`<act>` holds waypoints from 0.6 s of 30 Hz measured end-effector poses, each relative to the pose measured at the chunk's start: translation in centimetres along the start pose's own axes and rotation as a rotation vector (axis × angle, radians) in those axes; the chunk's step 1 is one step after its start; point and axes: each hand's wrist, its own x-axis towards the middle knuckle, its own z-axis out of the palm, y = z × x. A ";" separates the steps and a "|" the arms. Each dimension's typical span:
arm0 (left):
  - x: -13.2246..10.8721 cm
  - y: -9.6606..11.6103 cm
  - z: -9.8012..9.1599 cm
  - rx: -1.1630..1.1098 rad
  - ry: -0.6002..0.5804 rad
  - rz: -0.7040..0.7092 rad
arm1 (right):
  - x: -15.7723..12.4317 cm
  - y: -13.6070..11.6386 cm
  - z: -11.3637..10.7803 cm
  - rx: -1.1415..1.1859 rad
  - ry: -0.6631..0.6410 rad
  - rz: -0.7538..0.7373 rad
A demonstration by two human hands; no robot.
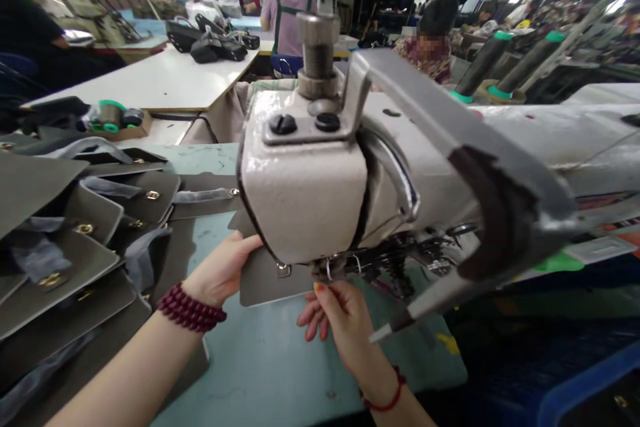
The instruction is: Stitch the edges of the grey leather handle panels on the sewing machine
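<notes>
A flat grey leather-like panel (pixel 265 283) with a small metal clasp (pixel 283 270) lies under the head of a sewing machine (pixel 305 193). My left hand (pixel 233 267) grips this panel along its left side, thumb on top and fingers partly hidden beneath. At the panel's right front corner, close to the presser foot area (pixel 335 268), my right hand (pixel 340 320) pinches the edge with the thumb. Its other fingers hang loosely curled below the edge. The machine head hides the panel's far part and the needle.
Several grey panels (pixel 145 190) with clasps and translucent strips pile up on the left of the green tabletop (pixel 240 360). A metal lever arm (pixel 425 100) juts out above my right wrist. Black bags (pixel 215 47) sit on a white table (pixel 165 80); people work beyond.
</notes>
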 end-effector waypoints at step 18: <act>-0.7 -1.7 -2.7 0.219 -0.232 -0.110 | -0.4 -0.2 0.9 -0.068 0.157 -0.079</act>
